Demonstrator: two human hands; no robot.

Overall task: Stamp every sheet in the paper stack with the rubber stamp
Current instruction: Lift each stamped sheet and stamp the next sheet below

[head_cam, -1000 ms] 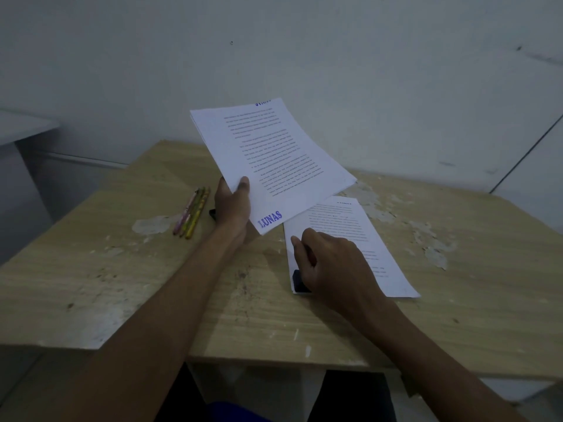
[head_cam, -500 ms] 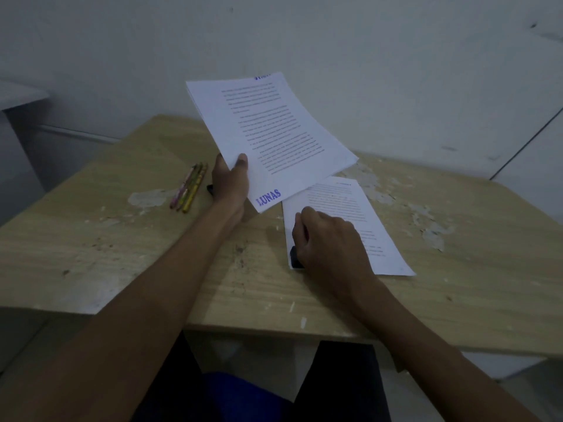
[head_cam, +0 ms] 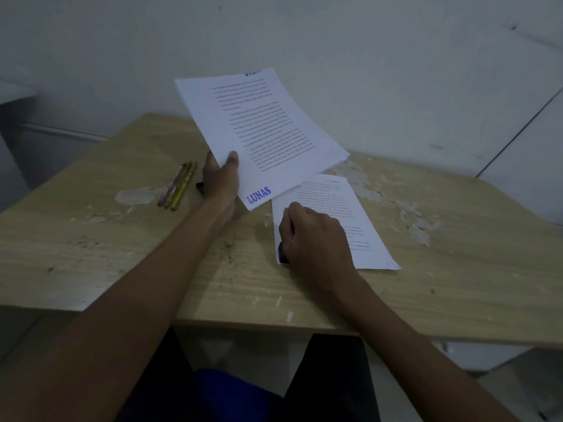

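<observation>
Worn wooden table (head_cam: 91,248), bare wall behind: at 12 o'clock the left hand (head_cam: 221,181) pinches a raised paper stack (head_cam: 259,129) by its near corner, its top sheet marked LUNAS. At 3 o'clock the right hand (head_cam: 313,236) grips the rubber stamp (head_cam: 282,253) on a lone sheet (head_cam: 359,214). Paper looks light, limp and likely to sag; best supported at an edge.

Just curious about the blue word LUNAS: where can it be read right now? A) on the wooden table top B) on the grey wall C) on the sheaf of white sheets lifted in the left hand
C: the blue LUNAS stamp sits at the near corner of the lifted white sheets that the left hand grips.
</observation>
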